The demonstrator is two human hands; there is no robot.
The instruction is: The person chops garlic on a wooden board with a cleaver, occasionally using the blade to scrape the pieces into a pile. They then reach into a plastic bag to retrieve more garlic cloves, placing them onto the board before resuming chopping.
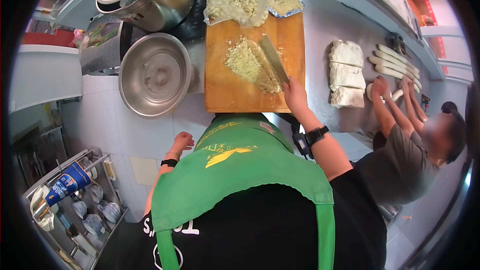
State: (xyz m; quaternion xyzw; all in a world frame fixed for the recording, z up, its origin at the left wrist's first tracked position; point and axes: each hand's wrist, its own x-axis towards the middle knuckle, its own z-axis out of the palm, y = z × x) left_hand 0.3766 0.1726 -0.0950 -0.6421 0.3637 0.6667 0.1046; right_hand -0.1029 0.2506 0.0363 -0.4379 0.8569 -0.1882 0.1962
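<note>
My right hand [296,95] is closed around the handle of a cleaver [274,59]. The blade stands on a wooden cutting board [217,82], against the right side of a heap of chopped pale food [245,62]. Away from the board, at the lower left, my left hand [183,141] hangs in the air beside the green apron; its fingers are curled, and whether they hold anything is hidden. A clear plastic bag of pale pieces [242,2] and a patterned plate of chopped bits [285,1] rest on the board's far end.
Left of the board are a steel basin [155,75] and a large lidded pot [150,7]. To the right lie dough blocks [346,75] and long dough rolls [395,62], handled by two people. One person [405,165] leans in at right. A dish rack [75,210] stands lower left.
</note>
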